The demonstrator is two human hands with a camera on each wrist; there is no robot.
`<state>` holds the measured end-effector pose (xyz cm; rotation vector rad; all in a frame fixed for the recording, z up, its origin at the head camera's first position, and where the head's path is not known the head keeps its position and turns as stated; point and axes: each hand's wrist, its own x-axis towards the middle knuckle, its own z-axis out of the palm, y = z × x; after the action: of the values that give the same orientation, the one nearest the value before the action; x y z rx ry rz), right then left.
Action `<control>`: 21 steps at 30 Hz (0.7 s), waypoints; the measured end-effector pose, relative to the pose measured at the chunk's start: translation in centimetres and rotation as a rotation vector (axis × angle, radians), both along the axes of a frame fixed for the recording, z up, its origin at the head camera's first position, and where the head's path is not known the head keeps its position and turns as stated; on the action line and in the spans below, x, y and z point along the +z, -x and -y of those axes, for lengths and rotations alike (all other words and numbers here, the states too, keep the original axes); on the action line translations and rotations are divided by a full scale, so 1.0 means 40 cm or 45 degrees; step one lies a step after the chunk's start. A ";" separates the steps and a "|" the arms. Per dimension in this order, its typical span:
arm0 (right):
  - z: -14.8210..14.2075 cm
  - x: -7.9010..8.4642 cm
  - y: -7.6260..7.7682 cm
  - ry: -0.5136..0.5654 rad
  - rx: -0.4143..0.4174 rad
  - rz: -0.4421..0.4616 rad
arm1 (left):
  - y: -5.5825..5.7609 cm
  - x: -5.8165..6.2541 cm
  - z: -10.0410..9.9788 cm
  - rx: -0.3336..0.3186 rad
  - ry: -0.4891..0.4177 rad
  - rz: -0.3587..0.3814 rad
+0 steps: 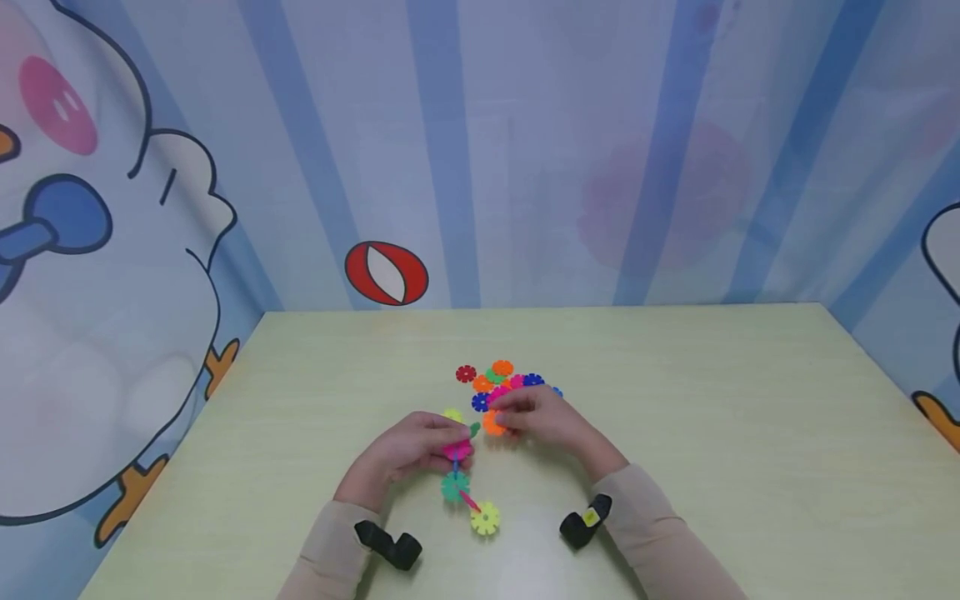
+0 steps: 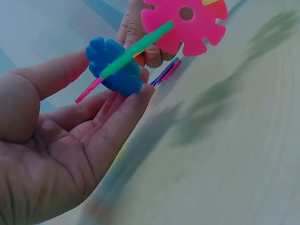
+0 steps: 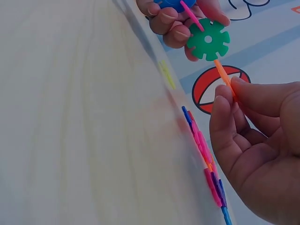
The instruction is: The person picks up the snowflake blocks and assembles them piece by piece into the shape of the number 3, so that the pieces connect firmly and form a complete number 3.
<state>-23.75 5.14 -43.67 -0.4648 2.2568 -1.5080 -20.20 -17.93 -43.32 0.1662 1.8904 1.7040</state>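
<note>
Head view shows a chain [image 1: 454, 487] of thin, notched discs, pink, blue, teal and yellow, slotted at crossing angles, on the near side of the loose pile [image 1: 499, 393] on the tabletop [image 1: 712, 417]. The left hand [image 1: 418, 446] pinches its blue disc [image 2: 129, 83]; the right hand [image 1: 543, 415], at the pile's near edge, pinches an orange disc [image 1: 493, 424] near the chain's green disc [image 3: 212, 48].

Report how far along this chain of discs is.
Done: a chain of interlocked, notched plastic discs in yellow, pink, teal, blue and green, held in the left grip.
Under way: the right grip holds a round, notched orange plastic disc at the chain's green end; whether it is fully slotted, I can't tell.
Left, apparently: multicoloured notched plastic discs lying loose beyond.
</note>
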 end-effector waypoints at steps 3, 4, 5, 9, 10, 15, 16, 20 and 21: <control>0.000 0.003 -0.004 0.001 0.009 0.004 | -0.001 0.000 -0.003 -0.007 0.000 0.002; 0.000 0.005 -0.005 0.002 0.013 0.008 | -0.002 0.000 -0.004 -0.011 0.002 0.001; -0.001 0.006 -0.007 0.004 0.016 0.013 | -0.002 0.000 -0.005 -0.014 0.005 0.002; -0.003 0.012 -0.011 0.014 0.041 0.000 | -0.004 0.001 -0.011 -0.028 0.019 0.005; -0.003 0.014 -0.012 0.015 0.049 -0.004 | -0.005 0.002 -0.012 -0.031 0.023 0.006; -0.006 0.018 -0.014 0.027 0.083 -0.016 | -0.007 -0.001 -0.019 -0.033 0.028 0.016; -0.007 0.018 -0.014 0.029 0.085 -0.014 | -0.007 -0.003 -0.019 -0.031 0.028 0.019; -0.010 0.016 -0.013 0.028 0.081 -0.018 | -0.005 -0.011 -0.022 -0.025 0.012 0.023; -0.011 0.016 -0.013 0.025 0.077 -0.017 | -0.005 -0.013 -0.023 -0.024 0.008 0.020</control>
<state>-23.22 5.57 -43.02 -0.5457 2.2196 -1.5021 -20.00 -17.02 -43.82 0.1666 1.8767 1.6821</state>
